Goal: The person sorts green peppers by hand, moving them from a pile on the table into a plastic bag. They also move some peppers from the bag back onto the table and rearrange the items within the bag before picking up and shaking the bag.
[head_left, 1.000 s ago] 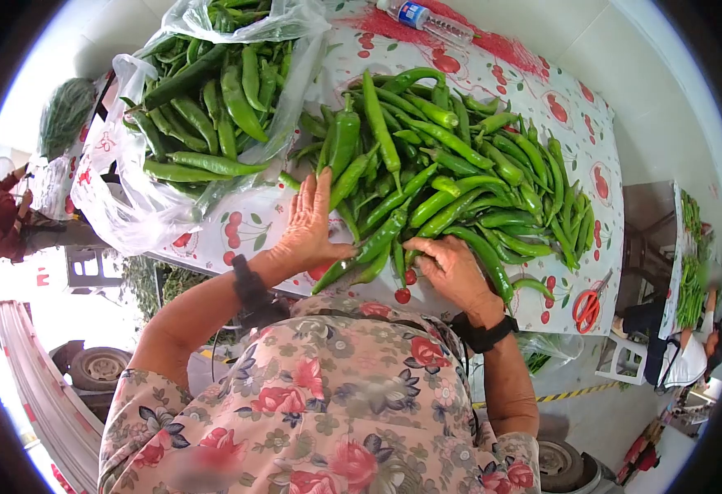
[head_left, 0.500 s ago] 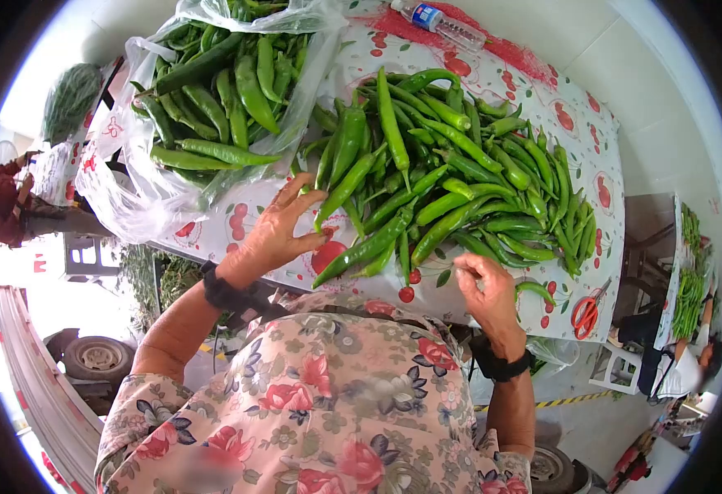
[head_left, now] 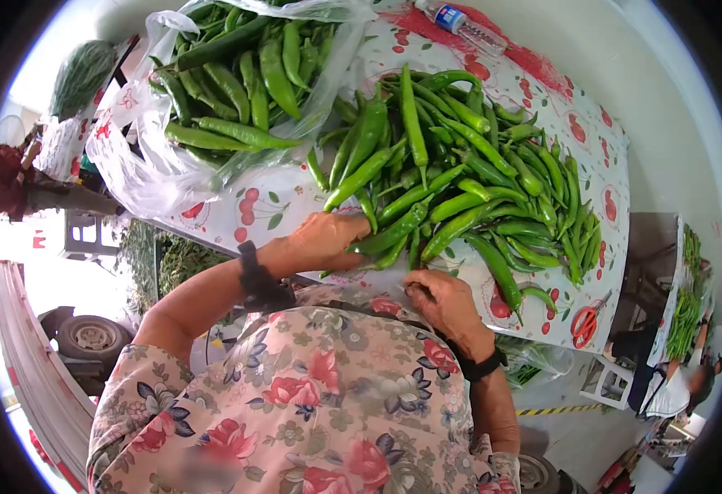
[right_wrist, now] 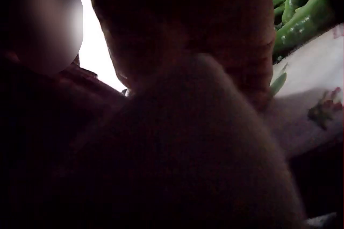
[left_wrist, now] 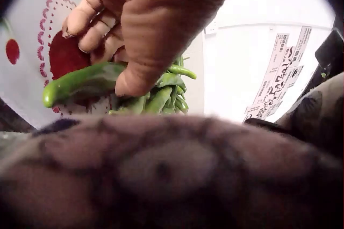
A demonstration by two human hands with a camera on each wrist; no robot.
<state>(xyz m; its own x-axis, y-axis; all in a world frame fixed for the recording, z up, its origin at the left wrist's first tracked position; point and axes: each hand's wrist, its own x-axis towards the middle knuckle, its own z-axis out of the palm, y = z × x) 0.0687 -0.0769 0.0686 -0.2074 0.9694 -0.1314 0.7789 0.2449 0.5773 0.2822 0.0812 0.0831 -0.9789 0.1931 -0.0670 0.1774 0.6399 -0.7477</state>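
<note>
On the table, a heap of long green peppers [head_left: 493, 177] spreads out in front of the person. The left hand [head_left: 320, 241] is at the near left edge of this heap. Its thumb and fingers close around the end of one green pepper [left_wrist: 80, 84], which shows under the thumb in the left wrist view. Close to the table's front edge, the right hand [head_left: 450, 306] is loosely curled, and nothing shows in it. A dark sleeve and hand fill most of the right wrist view.
A clear plastic bag [head_left: 151, 185] full of peppers stands at the left. Red-handled scissors [head_left: 584, 327] lie at the right of the cherry-patterned tablecloth [head_left: 604, 136]. A plastic bottle [head_left: 464, 27] lies on red netting [head_left: 534, 70] at the back.
The left hand, open a half second ago, has moved right and taken hold of a pepper's end. My right hand has left the heap's edge and drawn back towards the body.
</note>
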